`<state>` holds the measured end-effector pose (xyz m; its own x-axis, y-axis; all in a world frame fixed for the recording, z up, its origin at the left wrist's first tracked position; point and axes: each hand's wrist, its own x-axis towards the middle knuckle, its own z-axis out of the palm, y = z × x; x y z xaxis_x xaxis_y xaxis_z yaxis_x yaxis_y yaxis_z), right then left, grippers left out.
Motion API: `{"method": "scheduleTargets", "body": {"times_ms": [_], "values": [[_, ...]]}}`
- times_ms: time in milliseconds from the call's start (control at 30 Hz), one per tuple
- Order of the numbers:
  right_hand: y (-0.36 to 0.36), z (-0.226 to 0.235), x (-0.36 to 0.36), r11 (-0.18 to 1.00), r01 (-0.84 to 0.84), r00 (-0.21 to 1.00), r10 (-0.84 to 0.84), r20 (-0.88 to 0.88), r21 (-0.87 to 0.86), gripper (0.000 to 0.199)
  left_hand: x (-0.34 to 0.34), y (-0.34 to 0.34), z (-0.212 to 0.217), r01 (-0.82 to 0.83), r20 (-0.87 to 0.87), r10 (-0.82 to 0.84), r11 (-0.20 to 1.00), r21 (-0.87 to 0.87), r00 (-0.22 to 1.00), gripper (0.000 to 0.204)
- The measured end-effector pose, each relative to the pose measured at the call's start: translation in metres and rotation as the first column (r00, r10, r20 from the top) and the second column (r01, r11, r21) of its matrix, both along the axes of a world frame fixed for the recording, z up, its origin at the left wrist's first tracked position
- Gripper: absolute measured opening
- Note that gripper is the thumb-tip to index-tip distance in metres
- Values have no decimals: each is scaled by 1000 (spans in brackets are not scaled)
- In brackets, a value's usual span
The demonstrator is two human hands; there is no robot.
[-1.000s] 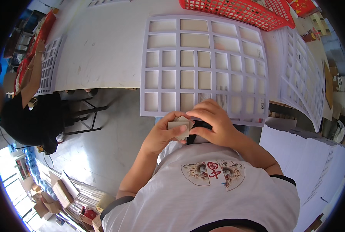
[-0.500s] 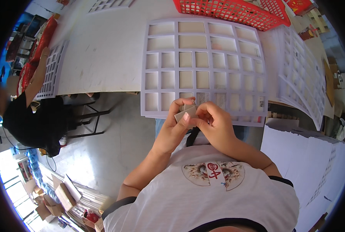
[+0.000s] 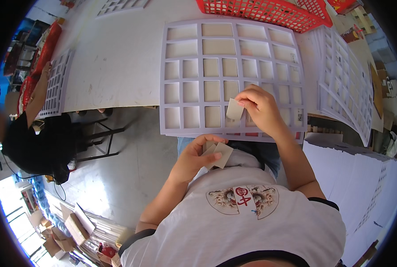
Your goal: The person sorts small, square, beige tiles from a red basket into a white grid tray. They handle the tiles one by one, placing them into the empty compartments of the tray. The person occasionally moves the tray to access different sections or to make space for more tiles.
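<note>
A white-lilac grid board (image 3: 200,66) with rectangular compartments lies on the table in front of me. Beige tile-like pieces fill several cells of its second broad column, among them a long piece (image 3: 218,47) near the top. My right hand (image 3: 260,106) pinches one small beige rectangular piece (image 3: 234,109) by its corner, tilted over a cell in the bottom row; I cannot tell whether it touches the board. Just off the board's near edge, my left hand (image 3: 190,158) grips several fanned beige pieces (image 3: 224,155), the thumb pressing on top.
A red plastic basket (image 3: 261,12) stands behind the board. More grid boards (image 3: 347,84) are stacked at the right, and others (image 3: 58,84) lie at the left near a person in black (image 3: 40,142). White sheet material (image 3: 336,178) stands at the lower right.
My hands have come apart. The right one has moved up and forward over the board with a single beige piece; the left has drawn slightly back with the others.
</note>
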<state>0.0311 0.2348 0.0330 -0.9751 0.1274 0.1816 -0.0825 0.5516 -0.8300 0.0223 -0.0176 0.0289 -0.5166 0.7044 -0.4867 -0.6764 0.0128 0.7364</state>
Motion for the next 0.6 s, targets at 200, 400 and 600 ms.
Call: {"method": "scheduleTargets", "body": {"times_ms": [200,400,600], "values": [[-1,-20,7,966,-166,981,182,-66,200,19,0,7,-16,-104,91,102,994,25,991,37],[-23,-6,55,905,-75,986,130,-105,419,33,-2,11,-7,-103,103,102,995,-1,989,35],[-37,10,80,935,40,981,30,191,-353,35,3,31,22,-61,-39,58,994,-92,998,29]]}}
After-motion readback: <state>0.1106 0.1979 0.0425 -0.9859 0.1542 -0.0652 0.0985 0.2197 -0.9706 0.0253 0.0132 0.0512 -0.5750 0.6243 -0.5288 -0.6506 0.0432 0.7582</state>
